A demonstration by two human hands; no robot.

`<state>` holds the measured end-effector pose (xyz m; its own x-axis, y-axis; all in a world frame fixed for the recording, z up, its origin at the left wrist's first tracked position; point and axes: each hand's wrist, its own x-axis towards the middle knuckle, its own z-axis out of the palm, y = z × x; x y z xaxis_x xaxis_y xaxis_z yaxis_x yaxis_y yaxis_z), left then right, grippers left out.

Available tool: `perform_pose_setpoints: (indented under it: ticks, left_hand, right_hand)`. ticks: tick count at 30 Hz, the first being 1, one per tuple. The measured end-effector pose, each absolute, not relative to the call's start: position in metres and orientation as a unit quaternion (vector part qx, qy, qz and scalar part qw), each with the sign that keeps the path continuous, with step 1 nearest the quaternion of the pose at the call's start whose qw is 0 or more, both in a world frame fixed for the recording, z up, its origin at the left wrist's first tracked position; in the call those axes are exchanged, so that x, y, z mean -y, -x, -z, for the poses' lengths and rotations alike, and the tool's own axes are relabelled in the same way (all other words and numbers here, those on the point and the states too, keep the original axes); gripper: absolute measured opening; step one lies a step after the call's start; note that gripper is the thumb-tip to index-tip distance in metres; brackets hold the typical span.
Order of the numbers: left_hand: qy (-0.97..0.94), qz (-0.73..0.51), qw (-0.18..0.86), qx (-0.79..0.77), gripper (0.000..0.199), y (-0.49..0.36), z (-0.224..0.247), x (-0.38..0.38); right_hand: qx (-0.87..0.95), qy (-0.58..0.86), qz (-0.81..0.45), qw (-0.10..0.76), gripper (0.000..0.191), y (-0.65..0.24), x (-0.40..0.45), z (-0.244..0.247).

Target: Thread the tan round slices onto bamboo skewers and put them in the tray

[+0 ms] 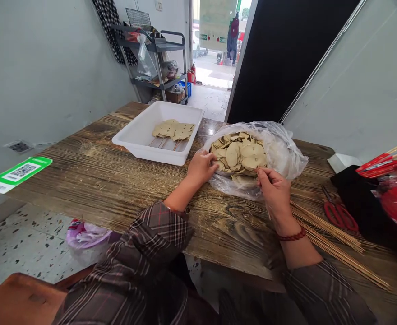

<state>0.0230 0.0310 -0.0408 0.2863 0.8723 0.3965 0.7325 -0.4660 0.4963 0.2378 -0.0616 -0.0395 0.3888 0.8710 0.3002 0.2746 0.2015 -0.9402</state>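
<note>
A clear plastic bag (pixel 284 155) lies open on the wooden table, full of thin, round, beige slices (pixel 232 154). At its near left rim is my left hand (pixel 201 167), fingers apart and bent over the slices; whether they touch any is hard to see. My right hand (pixel 273 183) pinches a thin bamboo skewer (pixel 269 215) at the near right of the bag. The skewer's tip is by a pierced slice (pixel 255 161), and its lower end shows beneath the palm. Skewered slices (pixel 174 129) lie in a white plastic tray (pixel 144 151) left of the bag.
Loose bamboo skewers (pixel 340 253) lie right of my right forearm, with red-handled scissors (pixel 340 214) and a black holder (pixel 357 203) beyond. A green QR-code card (pixel 20 174) sits at the table's left edge. A grey cart (pixel 168 46) stands behind, near the doorway.
</note>
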Motion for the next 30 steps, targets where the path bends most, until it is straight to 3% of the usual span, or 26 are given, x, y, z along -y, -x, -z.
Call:
perform_pose_setpoints:
  ticks: [8,17,26,30]
  left_hand:
    - [-0.828,-0.227,0.004,-0.513,0.030,-0.035,0.037,-0.018]
    - [-0.822,-0.208,-0.004,-0.530,0.019,-0.039,0.038,-0.017]
    - [-0.803,-0.284,0.062,-0.520,0.022,-0.035,0.041,-0.028]
    - [-0.802,-0.267,0.038,-0.533,0.022,-0.040,0.039,-0.025]
  right_hand:
    - [0.496,0.582,-0.251,0.594,0.036,-0.238,0.062,0.041]
    - [0.503,0.588,-0.244,0.585,0.036,-0.237,0.062,0.040]
    - [0.494,0.592,-0.245,0.587,0.036,-0.236,0.063,0.040]
    - [0.496,0.594,-0.244,0.584,0.036,-0.235,0.063,0.039]
